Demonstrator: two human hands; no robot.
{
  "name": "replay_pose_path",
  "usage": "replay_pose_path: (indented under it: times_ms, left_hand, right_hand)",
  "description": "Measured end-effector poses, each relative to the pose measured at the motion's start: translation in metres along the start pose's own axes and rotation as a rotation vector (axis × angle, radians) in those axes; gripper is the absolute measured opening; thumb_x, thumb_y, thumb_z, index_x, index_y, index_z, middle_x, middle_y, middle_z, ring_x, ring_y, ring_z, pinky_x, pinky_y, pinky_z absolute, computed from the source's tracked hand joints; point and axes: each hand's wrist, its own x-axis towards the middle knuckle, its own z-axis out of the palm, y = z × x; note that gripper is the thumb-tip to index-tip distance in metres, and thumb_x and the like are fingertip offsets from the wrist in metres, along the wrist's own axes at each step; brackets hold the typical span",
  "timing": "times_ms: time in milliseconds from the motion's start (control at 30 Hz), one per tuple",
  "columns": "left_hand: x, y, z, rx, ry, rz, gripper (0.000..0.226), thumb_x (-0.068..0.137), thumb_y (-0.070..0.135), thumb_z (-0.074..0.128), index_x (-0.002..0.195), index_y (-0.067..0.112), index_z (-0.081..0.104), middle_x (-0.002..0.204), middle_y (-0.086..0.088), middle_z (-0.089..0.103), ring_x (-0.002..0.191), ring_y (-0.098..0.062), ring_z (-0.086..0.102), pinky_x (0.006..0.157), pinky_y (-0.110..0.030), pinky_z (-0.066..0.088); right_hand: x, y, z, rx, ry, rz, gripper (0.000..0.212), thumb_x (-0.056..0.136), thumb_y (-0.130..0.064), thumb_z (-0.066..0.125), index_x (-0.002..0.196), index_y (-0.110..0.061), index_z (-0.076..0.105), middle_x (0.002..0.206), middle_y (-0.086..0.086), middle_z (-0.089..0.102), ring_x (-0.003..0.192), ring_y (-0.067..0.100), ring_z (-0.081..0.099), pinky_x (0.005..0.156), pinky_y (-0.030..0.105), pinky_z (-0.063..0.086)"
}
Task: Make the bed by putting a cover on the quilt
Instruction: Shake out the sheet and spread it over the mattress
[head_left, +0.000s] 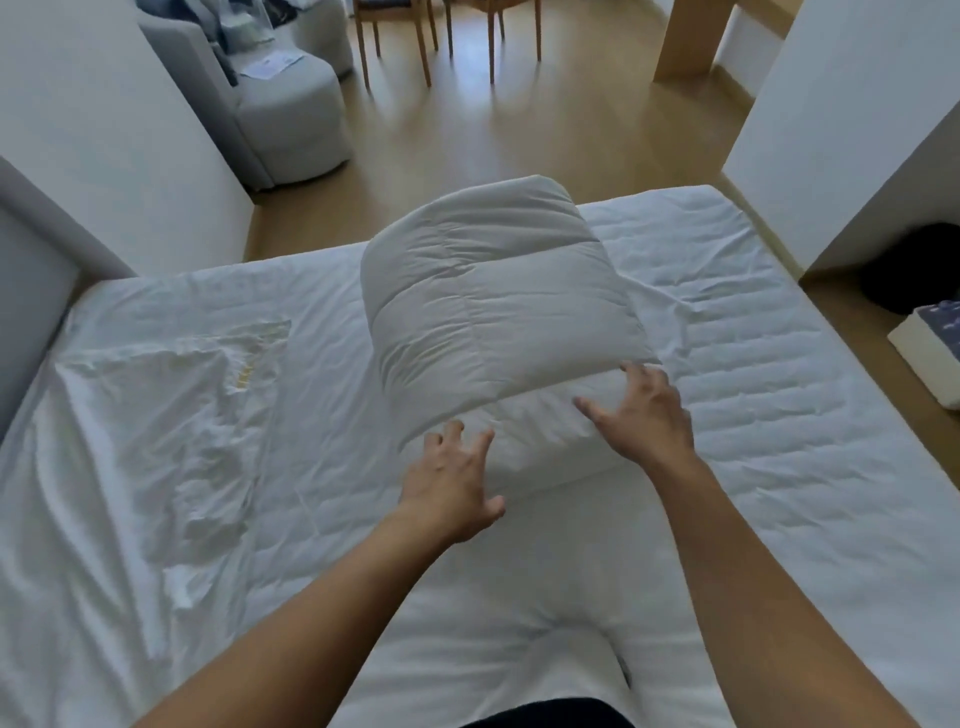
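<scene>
A folded white quilt (493, 306) lies in a thick bundle on the middle of the bed (779, 364), its upper fold raised and curling toward the far edge. My left hand (452, 488) reaches at its near left corner with fingers spread, at or just short of the fabric. My right hand (644, 410) has spread fingers at the edge of the upper fold on the right. Neither hand grips anything. A thin, crumpled white cover (171, 415) lies flat on the left part of the bed.
A grey headboard (26, 291) stands at the left. Beyond the bed are wooden floor, a grey sofa (291, 114) and wooden chairs (447, 36). A white wall unit (841, 130) is at the right, with a box (930, 348) and a dark object on the floor.
</scene>
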Motion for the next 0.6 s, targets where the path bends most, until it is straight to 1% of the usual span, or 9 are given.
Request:
replay_pose_path:
  times_ms: [100, 200, 300, 367, 433, 467, 500, 567, 600]
  left_hand:
    - [0.069, 0.019, 0.014, -0.045, -0.105, -0.059, 0.103, 0.074, 0.060, 0.072, 0.156, 0.036, 0.014, 0.159, -0.007, 0.010, 0.143, -0.034, 0.020, 0.109, -0.049, 0.041]
    - [0.127, 0.025, 0.034, -0.091, -0.145, -0.111, 0.100, 0.067, 0.068, 0.073, 0.149, 0.037, 0.025, 0.148, -0.007, 0.018, 0.131, -0.034, 0.030, 0.106, -0.045, 0.042]
    - [0.161, 0.021, 0.058, -0.153, -0.123, -0.178, 0.089, 0.061, 0.075, 0.073, 0.133, 0.036, 0.039, 0.132, -0.004, 0.030, 0.118, -0.032, 0.039, 0.102, -0.043, 0.043]
    - [0.176, 0.014, 0.068, -0.235, -0.173, -0.213, 0.081, 0.062, 0.077, 0.073, 0.123, 0.033, 0.043, 0.127, -0.003, 0.033, 0.117, -0.030, 0.040, 0.106, -0.041, 0.040]
    - [0.188, 0.006, 0.071, -0.313, -0.216, -0.234, 0.071, 0.066, 0.081, 0.067, 0.112, 0.032, 0.046, 0.121, -0.001, 0.035, 0.116, -0.028, 0.041, 0.107, -0.039, 0.038]
    - [0.190, 0.002, 0.071, -0.342, -0.184, -0.243, 0.065, 0.068, 0.083, 0.062, 0.105, 0.032, 0.047, 0.116, 0.001, 0.038, 0.113, -0.027, 0.045, 0.104, -0.039, 0.041]
    - [0.190, -0.004, 0.070, -0.365, -0.088, -0.255, 0.060, 0.071, 0.083, 0.058, 0.099, 0.031, 0.048, 0.109, 0.003, 0.043, 0.106, -0.025, 0.051, 0.097, -0.038, 0.046]
    - [0.187, -0.022, 0.067, -0.396, 0.220, -0.343, 0.056, 0.073, 0.078, 0.061, 0.094, 0.027, 0.051, 0.099, 0.005, 0.050, 0.093, -0.020, 0.056, 0.080, -0.035, 0.050]
    - [0.185, -0.035, 0.065, -0.397, 0.359, -0.432, 0.062, 0.070, 0.078, 0.066, 0.099, 0.025, 0.052, 0.101, 0.005, 0.052, 0.094, -0.018, 0.055, 0.079, -0.034, 0.049]
  right_hand:
    - [0.092, 0.037, 0.013, 0.213, -0.102, 0.170, 0.108, 0.068, -0.082, 0.067, 0.149, -0.019, 0.034, 0.151, 0.014, 0.040, 0.136, 0.038, 0.042, 0.109, 0.052, 0.038]
    - [0.167, 0.072, 0.038, 0.526, -0.318, 0.330, 0.121, 0.057, -0.085, 0.072, 0.151, -0.017, 0.037, 0.151, 0.011, 0.044, 0.133, 0.031, 0.048, 0.106, 0.041, 0.040]
    - [0.215, 0.092, 0.065, 0.735, -0.478, 0.317, 0.106, 0.050, -0.079, 0.081, 0.133, -0.016, 0.059, 0.128, 0.007, 0.067, 0.107, 0.021, 0.068, 0.091, 0.034, 0.051]
    - [0.237, 0.102, 0.079, 0.760, -0.540, 0.281, 0.107, 0.041, -0.080, 0.084, 0.125, -0.018, 0.066, 0.117, 0.002, 0.074, 0.102, 0.017, 0.072, 0.093, 0.035, 0.053]
    - [0.246, 0.103, 0.089, 0.781, -0.543, 0.265, 0.105, 0.043, -0.077, 0.085, 0.126, -0.017, 0.067, 0.116, 0.000, 0.074, 0.101, 0.015, 0.071, 0.091, 0.031, 0.052]
    - [0.248, 0.099, 0.092, 0.772, -0.518, 0.240, 0.100, 0.049, -0.075, 0.084, 0.128, -0.016, 0.065, 0.117, 0.000, 0.073, 0.101, 0.014, 0.070, 0.088, 0.028, 0.050]
    - [0.251, 0.096, 0.097, 0.727, -0.486, 0.254, 0.096, 0.056, -0.074, 0.081, 0.131, -0.017, 0.063, 0.118, -0.001, 0.070, 0.102, 0.015, 0.067, 0.086, 0.027, 0.048]
    - [0.259, 0.096, 0.106, 0.621, -0.430, 0.280, 0.098, 0.060, -0.082, 0.074, 0.136, -0.023, 0.058, 0.122, 0.000, 0.064, 0.109, 0.022, 0.060, 0.090, 0.034, 0.045]
    - [0.266, 0.101, 0.112, 0.563, -0.412, 0.262, 0.104, 0.056, -0.090, 0.069, 0.138, -0.026, 0.055, 0.126, 0.000, 0.062, 0.115, 0.024, 0.058, 0.096, 0.039, 0.046]
